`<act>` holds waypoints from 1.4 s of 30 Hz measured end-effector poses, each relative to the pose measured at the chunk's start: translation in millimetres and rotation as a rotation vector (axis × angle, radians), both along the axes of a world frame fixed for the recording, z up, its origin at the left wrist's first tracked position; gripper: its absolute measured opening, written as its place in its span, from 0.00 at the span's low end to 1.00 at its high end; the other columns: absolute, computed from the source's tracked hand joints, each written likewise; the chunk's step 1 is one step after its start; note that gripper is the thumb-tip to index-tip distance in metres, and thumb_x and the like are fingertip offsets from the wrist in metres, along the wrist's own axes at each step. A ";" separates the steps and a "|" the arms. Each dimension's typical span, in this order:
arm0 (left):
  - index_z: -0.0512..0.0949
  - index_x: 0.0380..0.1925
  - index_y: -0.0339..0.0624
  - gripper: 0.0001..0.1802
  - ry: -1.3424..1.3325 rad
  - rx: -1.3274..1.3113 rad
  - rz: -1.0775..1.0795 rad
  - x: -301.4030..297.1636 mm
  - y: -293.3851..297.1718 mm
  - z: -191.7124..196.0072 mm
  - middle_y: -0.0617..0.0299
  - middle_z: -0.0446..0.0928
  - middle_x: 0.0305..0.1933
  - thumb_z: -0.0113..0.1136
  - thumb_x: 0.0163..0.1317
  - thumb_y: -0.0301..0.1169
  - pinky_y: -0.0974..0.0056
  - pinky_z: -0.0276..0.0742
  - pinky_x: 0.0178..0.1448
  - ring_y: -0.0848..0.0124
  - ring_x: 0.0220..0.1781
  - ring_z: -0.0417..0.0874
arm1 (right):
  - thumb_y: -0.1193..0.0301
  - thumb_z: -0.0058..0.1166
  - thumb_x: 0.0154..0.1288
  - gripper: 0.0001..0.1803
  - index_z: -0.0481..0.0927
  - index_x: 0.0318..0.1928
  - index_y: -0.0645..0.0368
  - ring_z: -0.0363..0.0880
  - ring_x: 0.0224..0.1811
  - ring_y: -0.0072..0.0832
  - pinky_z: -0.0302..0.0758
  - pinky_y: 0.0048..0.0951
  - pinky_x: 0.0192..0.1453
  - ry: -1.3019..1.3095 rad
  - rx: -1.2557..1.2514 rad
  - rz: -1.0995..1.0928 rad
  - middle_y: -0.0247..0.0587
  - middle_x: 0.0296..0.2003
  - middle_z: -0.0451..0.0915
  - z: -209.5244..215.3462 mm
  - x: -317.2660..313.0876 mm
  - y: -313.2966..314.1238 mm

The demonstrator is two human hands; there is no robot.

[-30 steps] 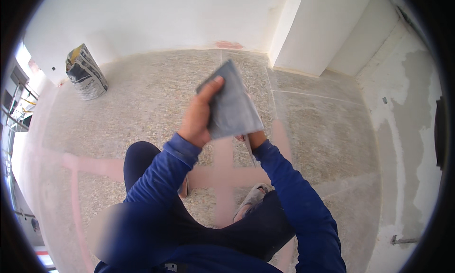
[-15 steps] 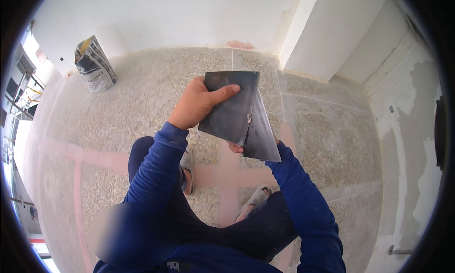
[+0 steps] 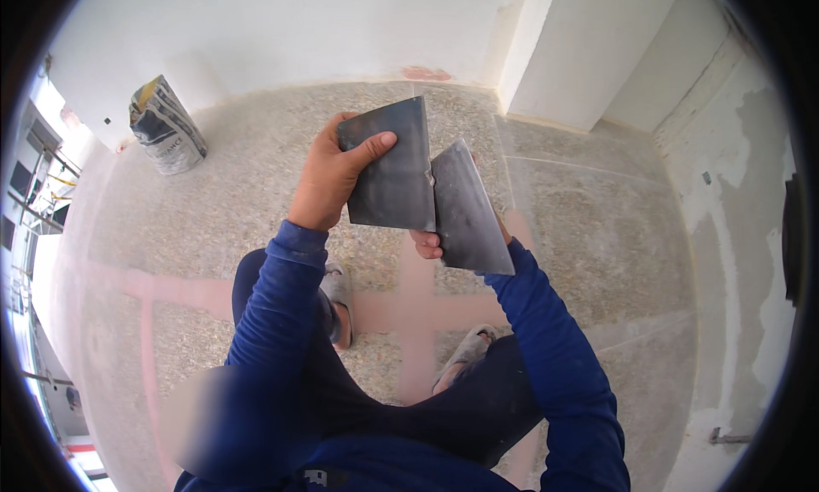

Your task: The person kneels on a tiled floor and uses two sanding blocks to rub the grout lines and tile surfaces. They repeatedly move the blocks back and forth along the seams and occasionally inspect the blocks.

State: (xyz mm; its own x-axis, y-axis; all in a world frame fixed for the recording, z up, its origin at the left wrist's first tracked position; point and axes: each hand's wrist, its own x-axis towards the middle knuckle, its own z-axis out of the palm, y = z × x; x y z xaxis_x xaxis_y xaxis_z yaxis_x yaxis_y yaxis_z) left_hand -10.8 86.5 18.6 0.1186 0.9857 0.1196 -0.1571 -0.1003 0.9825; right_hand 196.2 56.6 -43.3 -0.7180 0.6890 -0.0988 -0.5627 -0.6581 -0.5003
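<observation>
My left hand (image 3: 328, 172) is closed on a dark, flat metal putty knife (image 3: 388, 185), its thumb lying across the blade's face. My right hand (image 3: 428, 244) grips a second, greyer putty knife (image 3: 469, 210); the blade hides most of that hand, and only some fingertips show past its lower left edge. The blades meet or nearly meet edge to edge in front of me. A small pale dab of putty sits on the left blade's right edge, where the two come together. No handle of either knife can be made out.
A tall open paper sack (image 3: 168, 129) stands on the speckled floor (image 3: 256, 185) at the far left, by the white wall (image 3: 281, 31). A white pillar (image 3: 589, 57) juts out at the far right, and a patchy plastered wall (image 3: 751, 236) runs along the right side.
The left putty knife has turned and shifted up and left. More of the right one now shows beside it, where before it was partly covered.
</observation>
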 end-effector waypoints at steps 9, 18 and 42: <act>0.80 0.52 0.38 0.29 0.327 0.338 0.288 18.4 -8.2 -6.6 0.49 0.85 0.40 0.76 0.56 0.44 0.61 0.82 0.47 0.63 0.42 0.87 | 0.24 0.25 0.67 0.45 0.74 0.43 0.55 0.68 0.14 0.32 0.69 0.33 0.22 -0.356 0.097 -0.170 0.43 0.17 0.72 8.6 -13.4 -8.1; 0.82 0.47 0.39 0.28 0.521 0.464 0.341 23.8 -10.2 -6.5 0.47 0.85 0.39 0.78 0.52 0.45 0.58 0.83 0.46 0.57 0.40 0.89 | 0.21 0.27 0.64 0.48 0.74 0.34 0.57 0.68 0.14 0.27 0.70 0.26 0.21 -0.609 0.110 -0.158 0.38 0.17 0.69 13.7 -15.5 -16.1; 0.81 0.48 0.41 0.29 0.631 0.508 0.173 11.8 -11.2 -11.4 0.47 0.85 0.35 0.77 0.53 0.49 0.58 0.84 0.44 0.56 0.37 0.89 | 0.20 0.32 0.61 0.46 0.71 0.34 0.57 0.69 0.17 0.22 0.68 0.25 0.20 -0.667 0.012 -0.177 0.33 0.22 0.68 13.3 -13.2 -17.5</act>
State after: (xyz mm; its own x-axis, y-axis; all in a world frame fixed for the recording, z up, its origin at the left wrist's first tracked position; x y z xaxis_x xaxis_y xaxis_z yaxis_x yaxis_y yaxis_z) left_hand 1.0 75.4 7.2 0.1645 0.8401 0.5169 0.4673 -0.5279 0.7092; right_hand 182.9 39.1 -30.0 -0.3827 0.7940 -0.4723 -0.2304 -0.5771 -0.7835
